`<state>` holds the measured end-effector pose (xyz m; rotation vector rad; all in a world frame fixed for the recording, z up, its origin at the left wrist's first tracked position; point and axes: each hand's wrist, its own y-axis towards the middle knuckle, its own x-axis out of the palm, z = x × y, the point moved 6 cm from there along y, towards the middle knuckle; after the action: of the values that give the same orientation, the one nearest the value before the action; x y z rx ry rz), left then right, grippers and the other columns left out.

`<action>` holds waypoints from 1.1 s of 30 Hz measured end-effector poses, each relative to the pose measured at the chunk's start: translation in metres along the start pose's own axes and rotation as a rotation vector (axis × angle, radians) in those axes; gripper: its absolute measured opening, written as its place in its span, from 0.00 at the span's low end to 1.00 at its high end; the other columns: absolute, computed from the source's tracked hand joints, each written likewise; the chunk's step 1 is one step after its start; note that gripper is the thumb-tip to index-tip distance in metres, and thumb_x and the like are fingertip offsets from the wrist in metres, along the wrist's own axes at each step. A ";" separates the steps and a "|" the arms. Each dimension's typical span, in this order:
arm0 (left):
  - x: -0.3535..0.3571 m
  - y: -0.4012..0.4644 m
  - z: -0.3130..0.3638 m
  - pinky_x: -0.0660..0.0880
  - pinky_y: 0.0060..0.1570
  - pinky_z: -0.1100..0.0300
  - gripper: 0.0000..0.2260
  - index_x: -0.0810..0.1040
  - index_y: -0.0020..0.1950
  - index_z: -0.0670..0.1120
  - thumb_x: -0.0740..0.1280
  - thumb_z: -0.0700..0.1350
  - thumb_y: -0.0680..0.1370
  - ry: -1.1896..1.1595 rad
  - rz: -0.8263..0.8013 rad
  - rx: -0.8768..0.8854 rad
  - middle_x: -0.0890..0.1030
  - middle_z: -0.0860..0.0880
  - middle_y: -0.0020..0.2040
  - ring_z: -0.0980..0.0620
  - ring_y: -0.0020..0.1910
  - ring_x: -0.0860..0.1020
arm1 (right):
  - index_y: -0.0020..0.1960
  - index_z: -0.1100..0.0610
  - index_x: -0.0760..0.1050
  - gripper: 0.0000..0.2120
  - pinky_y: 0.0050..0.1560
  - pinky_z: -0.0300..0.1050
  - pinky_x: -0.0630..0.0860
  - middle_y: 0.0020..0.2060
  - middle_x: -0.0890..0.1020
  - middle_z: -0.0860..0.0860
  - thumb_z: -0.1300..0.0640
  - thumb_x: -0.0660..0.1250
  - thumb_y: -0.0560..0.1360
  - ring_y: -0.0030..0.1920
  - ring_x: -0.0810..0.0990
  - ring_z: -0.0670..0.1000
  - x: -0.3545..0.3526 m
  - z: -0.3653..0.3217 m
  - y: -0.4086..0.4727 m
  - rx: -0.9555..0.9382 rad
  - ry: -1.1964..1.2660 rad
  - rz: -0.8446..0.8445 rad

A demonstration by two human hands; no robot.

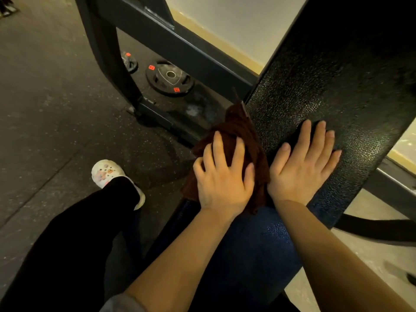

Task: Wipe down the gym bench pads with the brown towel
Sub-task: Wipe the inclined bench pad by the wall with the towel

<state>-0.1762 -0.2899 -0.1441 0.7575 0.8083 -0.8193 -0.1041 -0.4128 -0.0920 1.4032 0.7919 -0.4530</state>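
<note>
Under left hand (221, 179), bunched brown towel (238, 129)

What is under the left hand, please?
The brown towel lies under the left hand, bunched against the edge of the black bench pad. The pad edge beneath the towel is covered.
</note>
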 end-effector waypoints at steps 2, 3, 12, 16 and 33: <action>0.001 -0.003 -0.002 0.69 0.56 0.44 0.25 0.64 0.74 0.48 0.55 0.57 0.80 0.015 -0.010 0.014 0.66 0.36 0.74 0.38 0.65 0.71 | 0.77 0.57 0.63 0.26 0.75 0.64 0.54 0.75 0.65 0.59 0.48 0.51 0.82 0.76 0.61 0.61 0.000 0.001 -0.001 0.002 -0.006 -0.006; 0.001 -0.007 -0.004 0.69 0.56 0.44 0.25 0.64 0.74 0.48 0.55 0.57 0.80 0.023 -0.017 0.023 0.66 0.37 0.75 0.38 0.66 0.70 | 0.77 0.57 0.63 0.26 0.75 0.64 0.54 0.75 0.65 0.58 0.48 0.51 0.82 0.76 0.61 0.61 0.000 0.001 -0.003 0.000 -0.007 -0.012; 0.011 -0.090 -0.057 0.75 0.52 0.40 0.22 0.67 0.69 0.52 0.55 0.59 0.78 0.046 -0.039 0.014 0.64 0.40 0.75 0.39 0.63 0.68 | 0.77 0.57 0.63 0.26 0.75 0.64 0.53 0.76 0.64 0.58 0.49 0.53 0.82 0.76 0.60 0.61 -0.002 0.001 0.000 0.019 0.024 -0.050; 0.014 -0.114 -0.069 0.74 0.51 0.42 0.19 0.69 0.66 0.51 0.57 0.58 0.78 0.039 -0.028 -0.013 0.64 0.40 0.74 0.38 0.62 0.69 | 0.78 0.57 0.60 0.26 0.75 0.66 0.51 0.77 0.61 0.59 0.48 0.51 0.83 0.77 0.57 0.62 0.001 0.001 0.003 0.030 0.031 -0.115; 0.003 -0.137 -0.122 0.67 0.65 0.45 0.37 0.60 0.77 0.51 0.60 0.70 0.74 -0.276 -0.037 -0.122 0.67 0.42 0.73 0.42 0.70 0.69 | 0.73 0.54 0.71 0.23 0.75 0.69 0.48 0.74 0.69 0.55 0.45 0.54 0.82 0.77 0.60 0.56 -0.010 -0.109 -0.116 -0.992 0.149 -0.470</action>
<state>-0.3291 -0.2547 -0.2401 0.5084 0.6194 -0.8772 -0.2166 -0.3248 -0.1626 0.3225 1.2468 -0.2379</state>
